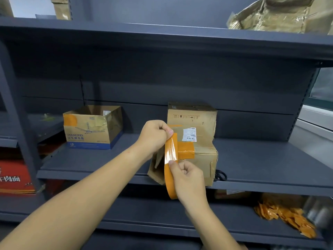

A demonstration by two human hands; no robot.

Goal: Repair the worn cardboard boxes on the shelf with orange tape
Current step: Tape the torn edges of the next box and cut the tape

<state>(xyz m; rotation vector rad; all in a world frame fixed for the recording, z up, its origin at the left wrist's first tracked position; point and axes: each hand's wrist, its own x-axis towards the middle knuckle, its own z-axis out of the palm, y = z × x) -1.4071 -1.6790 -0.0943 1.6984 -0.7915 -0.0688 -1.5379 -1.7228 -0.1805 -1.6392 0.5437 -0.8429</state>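
Nearest of all, two bare forearms reach in from the bottom edge toward the middle shelf (252,159). Right hand (187,175) sits lower, fingers curled and pinching the orange tape roll (170,184) with the thumb on its outer face. Left hand (155,135), higher, pinches the free end of the tape strip (171,150), so a short glossy length hangs stretched between both hands, just in front of the worn cardboard box (203,159).

That box stands at the shelf's front edge, its left flap gaping, with an orange patch (185,149) already stuck across its front and a white label (188,134) above it. A closed box (191,114) stands behind it, and farther left sits an open-topped box (91,127) with its own orange patch.

Several risks seem likely. The stretched strip could twist and stick to itself or to the fingers. Pressing tape onto the loose flap might shove the box backward or tip it off the front edge, since neither hand braces it. Tearing unevenly could leave the piece too short to bridge the gap. Crumpled orange scraps (286,217) lie on the shelf below.
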